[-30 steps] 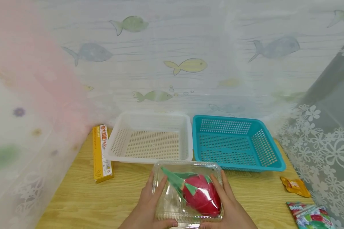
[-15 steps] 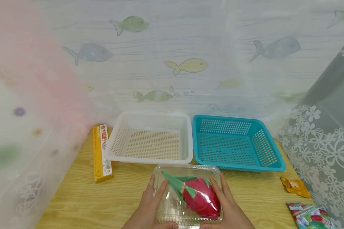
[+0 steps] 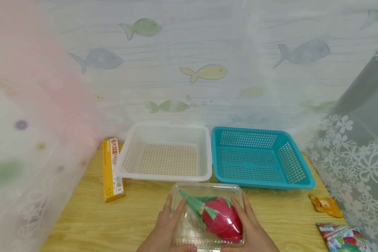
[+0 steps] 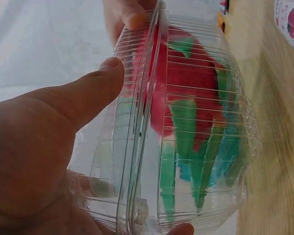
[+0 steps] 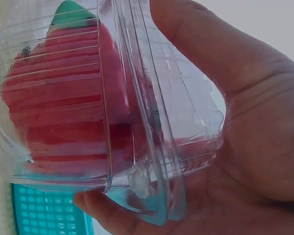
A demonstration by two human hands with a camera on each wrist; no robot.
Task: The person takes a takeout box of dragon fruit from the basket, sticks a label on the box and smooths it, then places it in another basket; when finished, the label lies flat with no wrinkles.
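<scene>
A clear plastic clamshell box (image 3: 189, 233) is held between both hands near the front of the table. Inside it lies a red dragon fruit (image 3: 222, 218) with long green leaf-like tips, seen through the lid. My left hand (image 3: 165, 227) grips the box's left side; in the left wrist view its thumb (image 4: 90, 93) lies along the ribbed wall. On the opposite side, my right hand (image 3: 255, 229) grips the box, with its palm (image 5: 259, 122) against it in the right wrist view. The lid and base rims meet, so the box is closed.
Behind the box stand a white mesh basket (image 3: 163, 176) and a blue basket (image 3: 264, 183), side by side. A yellow pasta box (image 3: 108, 171) lies at left on the wooden table (image 3: 91, 224). An orange packet (image 3: 325, 205) and a colourful pouch (image 3: 341, 238) lie at right.
Both hands have brought the clamshell box slightly toward the person, down in the head view. The dragon fruit moves along inside it. The baskets and packets stay put.
</scene>
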